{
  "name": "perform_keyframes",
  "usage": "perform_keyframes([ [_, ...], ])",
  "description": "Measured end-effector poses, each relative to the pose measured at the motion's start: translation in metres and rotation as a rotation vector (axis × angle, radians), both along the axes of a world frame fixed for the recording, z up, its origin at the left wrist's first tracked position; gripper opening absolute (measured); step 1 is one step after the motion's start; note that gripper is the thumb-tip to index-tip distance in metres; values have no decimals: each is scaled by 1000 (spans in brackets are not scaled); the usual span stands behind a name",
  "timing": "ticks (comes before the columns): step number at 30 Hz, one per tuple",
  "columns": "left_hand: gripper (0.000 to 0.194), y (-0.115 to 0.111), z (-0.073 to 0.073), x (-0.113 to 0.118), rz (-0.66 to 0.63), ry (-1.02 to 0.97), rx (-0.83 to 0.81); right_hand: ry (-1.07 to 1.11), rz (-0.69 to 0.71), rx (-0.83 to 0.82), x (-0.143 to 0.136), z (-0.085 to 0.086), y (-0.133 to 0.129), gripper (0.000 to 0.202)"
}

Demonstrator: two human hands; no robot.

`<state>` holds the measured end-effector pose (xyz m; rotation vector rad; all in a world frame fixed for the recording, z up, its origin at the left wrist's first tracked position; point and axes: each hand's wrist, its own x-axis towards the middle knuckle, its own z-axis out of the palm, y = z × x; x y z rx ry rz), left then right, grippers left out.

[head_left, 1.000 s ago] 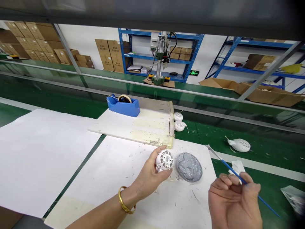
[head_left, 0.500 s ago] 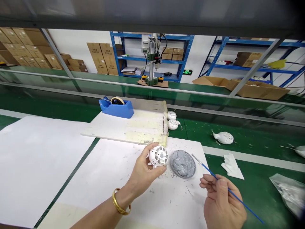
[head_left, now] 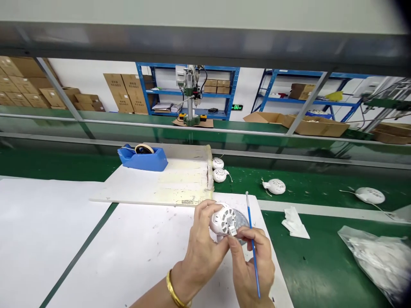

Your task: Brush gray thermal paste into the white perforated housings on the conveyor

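My left hand [head_left: 201,239] grips a white round slotted housing [head_left: 221,220], its slotted face turned to the right and towards me. A thin blue-handled brush [head_left: 249,214] stands nearly upright in my right hand [head_left: 253,263], bristle end up. The right thumb and forefinger meet at a small white tab [head_left: 232,230] on the housing's lower edge; whether they pinch it is hard to tell. Behind both hands, a round dish of grey paste [head_left: 242,219] is partly covered. A white sheet [head_left: 154,244] lies beneath.
A blue tape dispenser [head_left: 144,159] rests on a white board [head_left: 180,188]. More white housings [head_left: 274,186] with wires lie on the green bench. To the right are a folded tissue [head_left: 295,223] and a clear plastic bag [head_left: 375,256]. A metal rail [head_left: 160,125] crosses behind.
My right hand has moved left to the housing, and the brush has swung from slanted to nearly upright. The housing now sits in front of the paste dish. The view has shifted right.
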<state>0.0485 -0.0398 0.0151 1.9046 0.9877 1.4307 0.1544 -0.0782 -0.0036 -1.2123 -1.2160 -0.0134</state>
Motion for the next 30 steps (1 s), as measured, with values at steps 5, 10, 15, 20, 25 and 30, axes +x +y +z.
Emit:
perform_keyframes([
  [5, 52, 1, 0, 9, 60, 35, 60, 5, -61, -13, 3, 2, 0, 15],
  [10, 50, 0, -1, 12, 28, 37, -49, 88, -49, -153, 8, 4, -4, 16],
  [15, 51, 0, 5, 8, -71, 21, -324, 39, 25, -105, 15, 4, -3, 16],
  [20, 53, 0, 12, 3, -165, -9, -496, -85, 219, -83, 29, 11, 1, 18],
  [25, 54, 0, 9, -2, -228, -18, -577, -195, 380, -170, 40, 24, 4, 18],
  [30, 57, 1, 6, -5, -277, -7, -577, -257, 491, -270, 50, 29, 6, 19],
])
